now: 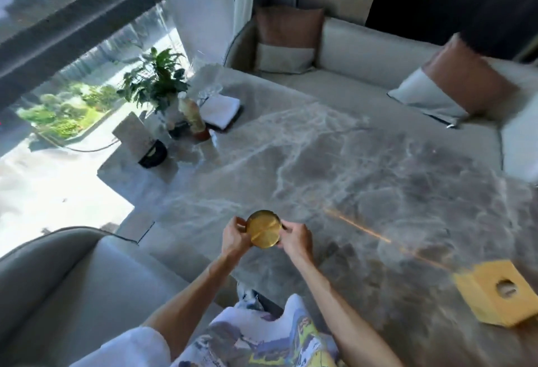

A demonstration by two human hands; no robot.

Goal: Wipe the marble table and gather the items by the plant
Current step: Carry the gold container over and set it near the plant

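Note:
I hold a round gold tin [264, 229] with a shiny lid in both hands, above the near edge of the grey marble table [364, 163]. My left hand [234, 238] grips its left side and my right hand [295, 238] its right side. The potted plant [155, 81] stands at the table's far left corner. Beside it are a bottle [190, 115], a folded white cloth on a dark tray [219, 110], a black holder with a card [152, 152] and some clear glasses [208, 91].
A yellow tissue box [499, 291] sits at the table's near right. Beige sofas with brown and white cushions [286, 37] run along the far and right sides, and a sofa arm [58, 276] lies at my left. A window is behind the plant.

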